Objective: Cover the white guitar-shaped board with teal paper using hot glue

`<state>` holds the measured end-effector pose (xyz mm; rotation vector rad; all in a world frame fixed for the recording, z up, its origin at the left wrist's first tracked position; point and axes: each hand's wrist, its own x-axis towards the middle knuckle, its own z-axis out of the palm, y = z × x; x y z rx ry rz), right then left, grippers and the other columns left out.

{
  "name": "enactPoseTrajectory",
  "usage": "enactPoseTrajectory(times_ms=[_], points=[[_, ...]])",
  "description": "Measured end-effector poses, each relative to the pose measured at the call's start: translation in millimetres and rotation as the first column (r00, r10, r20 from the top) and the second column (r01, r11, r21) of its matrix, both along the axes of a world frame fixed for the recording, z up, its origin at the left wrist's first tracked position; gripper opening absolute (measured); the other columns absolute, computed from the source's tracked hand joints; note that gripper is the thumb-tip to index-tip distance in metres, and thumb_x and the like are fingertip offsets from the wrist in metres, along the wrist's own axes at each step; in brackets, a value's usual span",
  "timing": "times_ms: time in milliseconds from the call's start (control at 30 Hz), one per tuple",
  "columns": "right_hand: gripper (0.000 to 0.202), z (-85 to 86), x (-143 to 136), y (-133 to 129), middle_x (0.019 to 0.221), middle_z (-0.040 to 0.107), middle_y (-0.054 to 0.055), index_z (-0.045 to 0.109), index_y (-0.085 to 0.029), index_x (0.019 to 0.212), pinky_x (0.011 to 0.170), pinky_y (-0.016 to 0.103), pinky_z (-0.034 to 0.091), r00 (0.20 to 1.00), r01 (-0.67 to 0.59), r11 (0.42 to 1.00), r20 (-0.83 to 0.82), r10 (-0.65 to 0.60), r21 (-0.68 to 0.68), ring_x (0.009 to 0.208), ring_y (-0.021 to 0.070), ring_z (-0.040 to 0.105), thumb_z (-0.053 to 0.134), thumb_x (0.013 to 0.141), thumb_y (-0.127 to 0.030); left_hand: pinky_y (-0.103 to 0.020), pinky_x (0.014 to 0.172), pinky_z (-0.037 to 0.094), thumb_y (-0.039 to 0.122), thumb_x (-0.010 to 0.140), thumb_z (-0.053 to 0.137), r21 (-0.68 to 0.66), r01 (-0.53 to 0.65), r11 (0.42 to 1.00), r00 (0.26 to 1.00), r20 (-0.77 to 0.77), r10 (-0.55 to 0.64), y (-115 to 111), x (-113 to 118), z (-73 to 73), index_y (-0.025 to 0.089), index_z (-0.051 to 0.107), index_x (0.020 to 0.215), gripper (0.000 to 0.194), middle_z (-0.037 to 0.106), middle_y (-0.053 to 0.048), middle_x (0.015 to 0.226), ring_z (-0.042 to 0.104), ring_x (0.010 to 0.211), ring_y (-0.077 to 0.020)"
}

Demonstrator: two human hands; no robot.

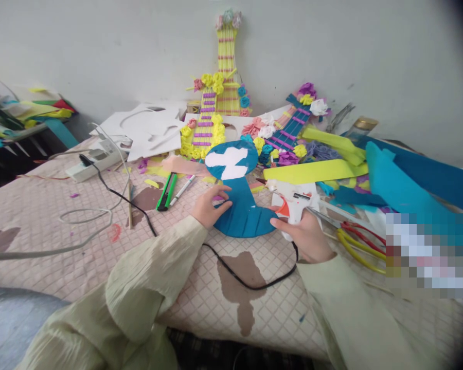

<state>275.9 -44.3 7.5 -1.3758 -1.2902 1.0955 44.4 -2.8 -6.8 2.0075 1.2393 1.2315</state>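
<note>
A blue guitar-shaped cutout [237,210] stands tilted up before me, with torn white patches on its round upper part and ridged folds along its lower part. At its left edge is my left hand [210,207], closed with thumb and index finger on the blue surface. My right hand [308,236] has its thumb on the lower right edge of the cutout, its other fingers partly hidden. Right beside that hand is a white glue gun [295,198] with an orange trigger, nozzle to the left; the hand overlaps its handle.
A green box cutter [166,192] and white marker [183,189] lie left. Scissors [360,241] and blue crepe paper [393,177] are right. Decorated paper guitars [227,61] lean behind. A power strip [96,162] and black cord [250,285] cross the quilted cloth [193,288].
</note>
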Motion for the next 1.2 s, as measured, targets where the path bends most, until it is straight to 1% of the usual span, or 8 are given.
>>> enactPoseTrajectory(times_ms=[433, 667, 767, 867, 933, 1000, 1100, 1200], points=[[0.039, -0.9, 1, 0, 0.104, 0.067, 0.009, 0.062, -0.018, 0.096, 0.085, 0.041, 0.050, 1.000, -0.027, 1.000, -0.016, 0.027, 0.000, 0.094, 0.0258, 0.063, 0.073, 0.059, -0.027, -0.029, 0.072, 0.050, 0.022, 0.070, 0.062, -0.172, 0.052, 0.984, 0.976, 0.216, -0.014, -2, 5, -1.5, 0.017, 0.056, 0.096, 0.027, 0.056, 0.000, 0.072, 0.057, 0.068, -0.0119], [0.039, 5.6, -1, -2, 0.103, 0.067, 0.009, 0.063, -0.018, 0.093, 0.084, 0.040, 0.050, 0.999, -0.009, 1.000, -0.034, 0.008, -0.005, 0.094, 0.0254, 0.062, 0.075, 0.057, -0.028, -0.029, 0.064, 0.051, 0.017, 0.054, 0.075, -0.359, -0.049, 0.932, 0.893, 0.403, 0.202, -3, 4, 6.0, 0.022, 0.039, 0.118, 0.073, 0.050, -0.007, 0.111, 0.055, 0.058, -0.0054], [0.038, 6.7, 1, -3, 0.102, 0.067, 0.008, 0.063, -0.019, 0.094, 0.082, 0.039, 0.050, 0.999, -0.042, 0.998, -0.004, 0.042, 0.035, 0.094, 0.0249, 0.062, 0.074, 0.059, -0.032, -0.033, 0.072, 0.052, 0.017, 0.050, 0.078, -0.477, 0.108, 0.872, 0.845, 0.507, 0.173, -3, 1, 9.3, 0.017, 0.050, 0.109, 0.066, 0.061, -0.008, 0.101, 0.062, 0.075, -0.0148], [0.039, 7.2, 3, -2, 0.103, 0.067, 0.007, 0.063, -0.020, 0.096, 0.083, 0.038, 0.049, 0.997, -0.077, 0.994, 0.027, 0.075, 0.073, 0.097, 0.0250, 0.060, 0.073, 0.061, -0.034, -0.038, 0.079, 0.051, 0.021, 0.050, 0.079, -0.561, 0.394, 0.729, 0.782, 0.621, 0.055, -2, -1, 12.3, 0.014, 0.059, 0.098, 0.052, 0.068, -0.008, 0.086, 0.064, 0.084, -0.0223], [0.038, 8.5, 5, -1, 0.105, 0.066, 0.007, 0.063, -0.019, 0.097, 0.085, 0.037, 0.047, 0.995, -0.092, 0.991, 0.050, 0.087, 0.103, 0.100, 0.0245, 0.059, 0.071, 0.063, -0.036, -0.040, 0.080, 0.051, 0.021, 0.050, 0.080, -0.572, 0.452, 0.684, 0.753, 0.656, 0.051, -1, -3, 15.1, 0.014, 0.061, 0.094, 0.048, 0.070, -0.007, 0.082, 0.066, 0.083, -0.0238], [0.034, 11.1, 8, -2, 0.099, 0.067, 0.007, 0.063, -0.019, 0.094, 0.081, 0.036, 0.048, 0.998, -0.047, 0.991, 0.055, 0.040, 0.129, 0.093, 0.0230, 0.061, 0.068, 0.068, -0.040, -0.040, 0.081, 0.051, 0.019, 0.049, 0.080, -0.555, 0.412, 0.722, 0.740, 0.666, 0.090, 0, -7, 19.2, 0.015, 0.062, 0.091, 0.046, 0.072, -0.006, 0.079, 0.067, 0.082, -0.0239], [0.030, 15.4, 12, -13, 0.069, 0.065, 0.005, 0.061, -0.019, 0.075, 0.061, 0.030, 0.049, 0.998, 0.052, 0.992, 0.030, -0.056, 0.112, 0.065, 0.0180, 0.060, 0.057, 0.075, -0.048, -0.041, 0.083, 0.051, 0.019, 0.048, 0.081, -0.507, 0.314, 0.803, 0.709, 0.688, 0.157, 4, -17, 27.3, 0.014, 0.062, 0.092, 0.048, 0.072, -0.005, 0.079, 0.067, 0.083, -0.0245], [0.035, 15.8, 14, -35, 0.052, 0.054, 0.001, 0.052, -0.020, 0.061, 0.048, 0.026, 0.041, 0.999, -0.041, 0.999, -0.006, 0.041, -0.011, 0.050, 0.0137, 0.051, 0.051, 0.078, -0.050, -0.041, 0.086, 0.050, 0.022, 0.047, 0.081, -0.466, 0.233, 0.853, 0.670, 0.713, 0.206, 7, -28, 35.0, 0.012, 0.063, 0.092, 0.050, 0.072, -0.007, 0.081, 0.066, 0.086, -0.0257]])
